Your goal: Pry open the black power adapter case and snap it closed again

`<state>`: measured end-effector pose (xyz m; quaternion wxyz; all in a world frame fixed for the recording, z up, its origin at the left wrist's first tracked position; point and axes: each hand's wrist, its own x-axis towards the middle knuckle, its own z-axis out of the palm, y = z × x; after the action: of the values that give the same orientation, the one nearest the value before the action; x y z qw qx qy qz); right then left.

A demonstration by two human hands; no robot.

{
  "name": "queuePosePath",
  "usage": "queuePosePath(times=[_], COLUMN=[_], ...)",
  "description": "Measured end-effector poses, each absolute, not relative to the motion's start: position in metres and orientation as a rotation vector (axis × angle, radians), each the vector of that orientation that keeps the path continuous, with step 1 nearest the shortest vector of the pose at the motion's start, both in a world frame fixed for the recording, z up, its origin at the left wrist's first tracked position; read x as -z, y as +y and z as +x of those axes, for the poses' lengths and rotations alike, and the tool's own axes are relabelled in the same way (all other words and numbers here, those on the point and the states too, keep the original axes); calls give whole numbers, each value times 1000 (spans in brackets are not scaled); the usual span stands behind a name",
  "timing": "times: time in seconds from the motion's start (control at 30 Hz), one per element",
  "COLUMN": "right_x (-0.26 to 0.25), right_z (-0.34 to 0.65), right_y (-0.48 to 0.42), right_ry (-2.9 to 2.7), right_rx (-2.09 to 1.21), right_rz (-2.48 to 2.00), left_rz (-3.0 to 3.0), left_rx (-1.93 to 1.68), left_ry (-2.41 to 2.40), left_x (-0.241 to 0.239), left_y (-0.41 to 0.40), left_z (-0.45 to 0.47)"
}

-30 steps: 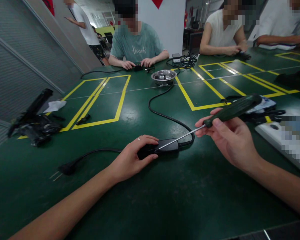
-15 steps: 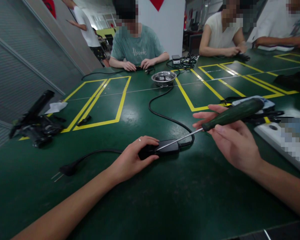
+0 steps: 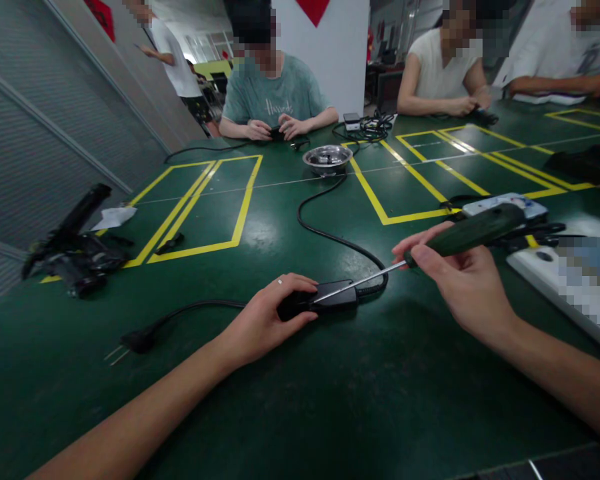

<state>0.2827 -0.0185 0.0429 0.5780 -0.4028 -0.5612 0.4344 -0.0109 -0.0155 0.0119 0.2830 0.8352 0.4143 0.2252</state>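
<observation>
A black power adapter (image 3: 337,298) lies on the green table, and my left hand (image 3: 270,310) is closed round its left end. My right hand (image 3: 463,283) grips the dark green handle of a screwdriver (image 3: 473,230). The screwdriver slants down to the left, and its metal tip meets the top of the adapter close to my left fingertips. I cannot tell whether the tip sits in a gap or only rests there. From the adapter's left side a cord runs to a two-pin plug (image 3: 139,341); another cable (image 3: 340,237) curls away from its right end.
A metal bowl (image 3: 327,159) stands beyond the adapter. Black parts (image 3: 83,260) lie in a heap at the left. A white device (image 3: 545,267) and a box (image 3: 513,203) with cables are at the right. Co-workers sit across the table, one in a green shirt (image 3: 277,87).
My right hand's fingers have closed more firmly round the screwdriver handle, and the handle has dipped slightly. My left hand and the adapter stay where they were.
</observation>
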Motion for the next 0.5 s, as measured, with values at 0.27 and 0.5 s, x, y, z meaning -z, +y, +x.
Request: queuePosePath(times=[0.27, 0.5], right_x=[-38, -48], right_z=[282, 320], right_y=[-13, 21], right_ry=[-1132, -886], right_rx=[-1272, -1219], right_rz=[-885, -935], left_rz=[2230, 2303], left_rx=[-604, -548], left_ry=[1094, 1102], left_x=[-11, -10], left_y=[-14, -16], left_z=[-12, -12])
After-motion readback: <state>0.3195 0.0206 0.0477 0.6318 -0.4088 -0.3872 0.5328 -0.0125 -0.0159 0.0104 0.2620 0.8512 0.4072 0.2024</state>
